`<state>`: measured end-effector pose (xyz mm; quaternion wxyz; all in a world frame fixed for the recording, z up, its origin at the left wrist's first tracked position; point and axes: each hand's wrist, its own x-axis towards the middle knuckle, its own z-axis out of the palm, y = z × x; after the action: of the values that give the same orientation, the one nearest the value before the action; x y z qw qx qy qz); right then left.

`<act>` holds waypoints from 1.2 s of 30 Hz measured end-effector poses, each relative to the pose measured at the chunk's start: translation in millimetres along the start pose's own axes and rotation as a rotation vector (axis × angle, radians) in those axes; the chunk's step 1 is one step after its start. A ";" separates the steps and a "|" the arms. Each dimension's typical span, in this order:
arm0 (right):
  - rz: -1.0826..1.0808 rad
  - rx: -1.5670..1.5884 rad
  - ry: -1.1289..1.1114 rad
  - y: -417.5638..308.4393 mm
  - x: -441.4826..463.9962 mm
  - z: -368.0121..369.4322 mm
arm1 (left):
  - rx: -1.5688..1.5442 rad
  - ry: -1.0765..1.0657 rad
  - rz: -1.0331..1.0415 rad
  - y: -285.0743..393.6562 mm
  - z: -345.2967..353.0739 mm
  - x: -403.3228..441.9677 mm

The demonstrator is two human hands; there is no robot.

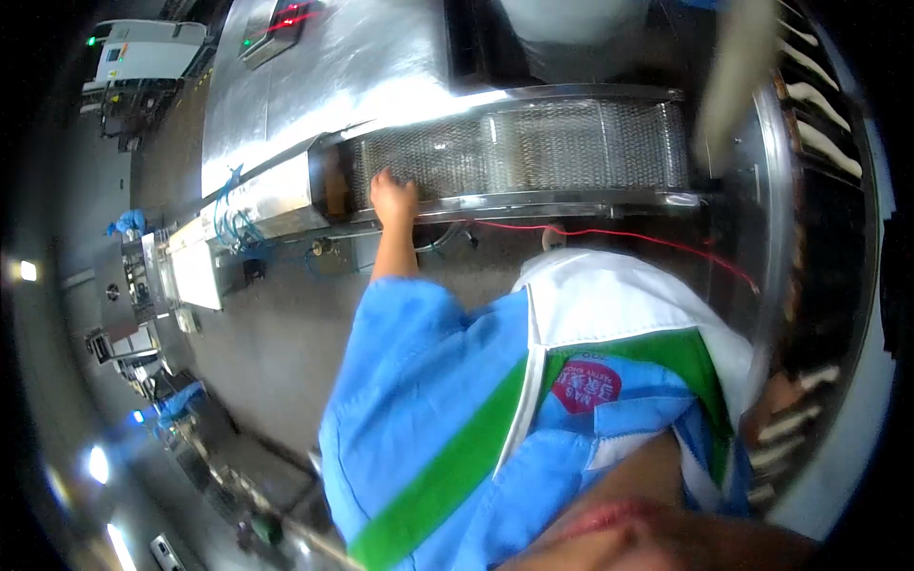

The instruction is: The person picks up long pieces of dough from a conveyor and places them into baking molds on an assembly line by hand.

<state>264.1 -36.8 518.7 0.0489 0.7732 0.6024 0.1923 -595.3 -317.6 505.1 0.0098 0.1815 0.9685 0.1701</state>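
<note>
My left hand [393, 198] is over the near left part of a metal mesh conveyor belt [552, 147]. Its fingers are curled, and whatever they may hold is hidden. At the right edge, my right hand [779, 398] lies in shadow beside the end of a pale strip [819, 378] that looks like dough. Its fingers are too dark and blurred to make out. More pale strips [821, 103] lie in a row on a dark rack above it. A long beige shape [738, 86], smeared by motion, crosses the belt's right end.
Steel rails [571, 202] edge the belt. Beyond it stands a steel table [362, 57] with a control box [283, 31]. A red cord [609, 231] hangs along the near side. Blue tubing [233, 219] loops at the left. Blue-clad people [178, 404] and machines are farther left.
</note>
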 end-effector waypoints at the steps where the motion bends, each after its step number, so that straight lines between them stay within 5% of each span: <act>1: 0.124 0.219 0.126 -11.5 0.5 -5.8 | 0.057 -0.018 -0.039 -5.2 0.8 3.6; 4: 0.098 0.225 -0.087 -32.4 23.1 -41.6 | 0.186 0.013 -0.030 -3.5 -9.2 5.1; 9: 0.052 0.142 -0.031 -40.0 31.7 -59.8 | 0.404 0.155 0.044 -4.9 -23.3 6.6; 18: -0.111 0.104 -0.031 -21.9 49.2 -43.8 | 0.727 0.024 0.009 -1.4 -31.0 -4.1; 30: -0.058 0.277 -0.099 -58.2 26.8 -70.2 | 0.716 0.009 -0.011 6.7 -42.2 -5.7; 32: -0.170 0.242 0.193 -69.5 19.0 -80.1 | 0.724 -0.014 -0.030 10.5 -47.8 -6.5; 36: -0.229 0.233 0.235 -50.3 26.9 -50.4 | 0.744 -0.036 -0.042 12.5 -54.4 -7.1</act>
<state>205.6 -5.6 556.1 -0.0898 0.6722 0.7061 0.2035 -588.7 -326.9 560.2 -0.0362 0.1556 0.9673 -0.1968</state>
